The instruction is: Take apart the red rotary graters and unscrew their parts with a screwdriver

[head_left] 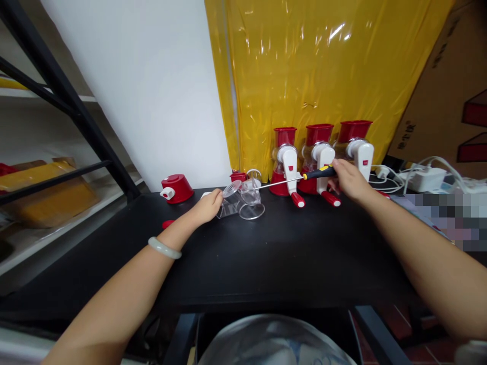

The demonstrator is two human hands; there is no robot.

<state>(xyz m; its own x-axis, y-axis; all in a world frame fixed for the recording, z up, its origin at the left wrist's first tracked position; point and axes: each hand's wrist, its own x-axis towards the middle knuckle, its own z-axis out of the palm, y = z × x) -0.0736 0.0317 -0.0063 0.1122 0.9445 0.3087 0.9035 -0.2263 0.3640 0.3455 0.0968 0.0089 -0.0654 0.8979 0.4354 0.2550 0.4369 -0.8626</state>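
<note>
My right hand [348, 178] is closed around the black and yellow handle of a screwdriver [319, 173]. Its long metal shaft points left, and the tip reaches the clear plastic grater body [249, 195]. My left hand [210, 205] is closed on the left side of that body, which has round openings and sits low at the black table. Whether the tip presses into the plastic is too small to tell. Behind the clear body are a metal-looking grater drum [253, 175] and a small red part [238, 176]. A red base with a white knob [177, 188] stands farther left.
Three red and white rotary graters [287, 162] stand in a row at the back right, close to my right hand. White cables and an adapter [428, 178] lie at the far right. A red piece [167, 223] is beside my left forearm. The black table [266, 263] ends nearest me above a plastic-lined bin [277, 339].
</note>
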